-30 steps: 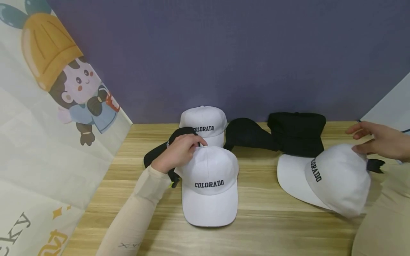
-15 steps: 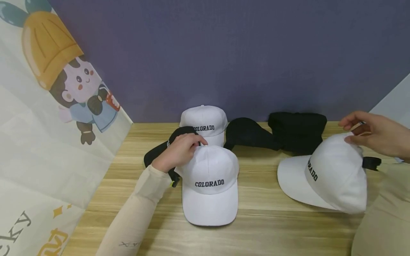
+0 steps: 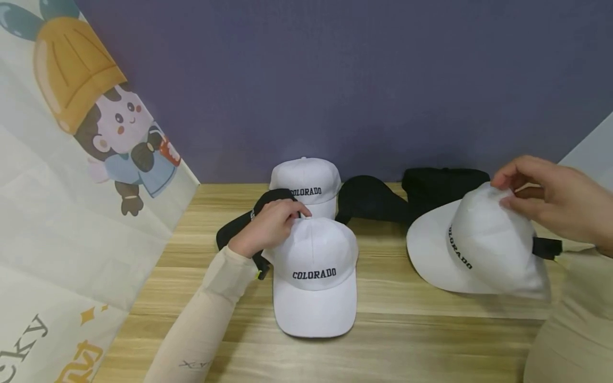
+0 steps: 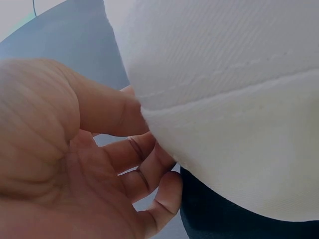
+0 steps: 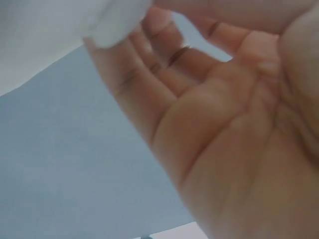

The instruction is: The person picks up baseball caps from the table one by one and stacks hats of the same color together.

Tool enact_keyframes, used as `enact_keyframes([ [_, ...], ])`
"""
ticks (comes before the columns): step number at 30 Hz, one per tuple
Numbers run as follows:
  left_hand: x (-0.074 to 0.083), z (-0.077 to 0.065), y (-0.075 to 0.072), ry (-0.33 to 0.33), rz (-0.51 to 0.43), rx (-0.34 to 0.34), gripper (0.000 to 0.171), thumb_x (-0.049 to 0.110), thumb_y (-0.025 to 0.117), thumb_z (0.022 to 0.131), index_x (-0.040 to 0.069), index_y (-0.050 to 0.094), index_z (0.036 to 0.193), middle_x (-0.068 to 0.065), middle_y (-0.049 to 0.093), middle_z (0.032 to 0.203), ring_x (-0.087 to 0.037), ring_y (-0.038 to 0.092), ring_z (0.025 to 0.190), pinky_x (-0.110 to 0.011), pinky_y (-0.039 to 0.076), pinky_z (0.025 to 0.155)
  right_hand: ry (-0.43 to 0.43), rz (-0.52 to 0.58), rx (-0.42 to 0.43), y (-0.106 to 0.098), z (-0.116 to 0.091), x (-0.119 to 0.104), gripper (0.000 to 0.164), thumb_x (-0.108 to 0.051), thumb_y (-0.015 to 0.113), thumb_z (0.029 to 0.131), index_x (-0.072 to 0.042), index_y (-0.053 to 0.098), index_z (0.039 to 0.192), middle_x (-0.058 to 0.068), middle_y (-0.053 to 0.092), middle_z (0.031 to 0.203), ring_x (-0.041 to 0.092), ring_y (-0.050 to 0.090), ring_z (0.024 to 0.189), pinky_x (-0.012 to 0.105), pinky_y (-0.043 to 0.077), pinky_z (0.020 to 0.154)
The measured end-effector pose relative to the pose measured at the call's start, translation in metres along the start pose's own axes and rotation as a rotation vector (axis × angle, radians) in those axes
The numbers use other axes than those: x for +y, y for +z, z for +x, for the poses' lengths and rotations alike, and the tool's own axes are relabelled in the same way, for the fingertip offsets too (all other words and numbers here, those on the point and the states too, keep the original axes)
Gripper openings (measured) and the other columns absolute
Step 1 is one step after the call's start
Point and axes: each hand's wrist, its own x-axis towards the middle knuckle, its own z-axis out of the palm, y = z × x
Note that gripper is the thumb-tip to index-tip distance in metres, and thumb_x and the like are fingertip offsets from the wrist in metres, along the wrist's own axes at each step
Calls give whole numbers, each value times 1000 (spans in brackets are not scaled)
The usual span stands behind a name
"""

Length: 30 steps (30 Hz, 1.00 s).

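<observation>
Wood-grain tabletop [image 3: 392, 340]: bears all caps; crowding along its back edge is the main snag risk.
White COLORADO cloth cap, right side [image 3: 495, 234]: tilted, brim pointing left; can't tell if it touches the table. Its brim overlaps a black cloth cap [image 3: 431, 186] in view, so a low leftward move could drag that one.
White COLORADO cloth cap, front centre [image 3: 316, 250]: brim toward the person, crown standing; could dent or tip if pressed from behind.
Black brimmed cap, mid-row [image 3: 371, 202]: between the white ones, likely bumped by a sideways swing.
Black lettered cap, left [image 3: 230, 231]: partly under the left arm, may get shoved.
White COLORADO cap, rear [image 3: 305, 173]: just behind, may be knocked by a backward push.
Right hand [image 3: 557, 194]: pinches the right-side cap near its crown top; small hold, so cap may swing or slip.
Left hand [image 3: 268, 226]: seems to pinch the front cap's crown from behind; fingertips partly hidden.
Black strap [image 3: 547, 248]: sticks out by the right sleeve, could catch.
</observation>
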Motion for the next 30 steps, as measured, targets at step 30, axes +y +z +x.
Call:
enact_keyframes([
  [30, 2, -3, -5, 48, -11, 9, 29, 8, 41, 91, 20, 63, 104, 10, 53, 77, -8, 47, 80, -33, 32, 78, -509, 56, 200, -6, -5, -70, 26, 14, 57, 74, -8, 61, 86, 5, 57, 91, 12, 53, 86, 19, 40, 75],
])
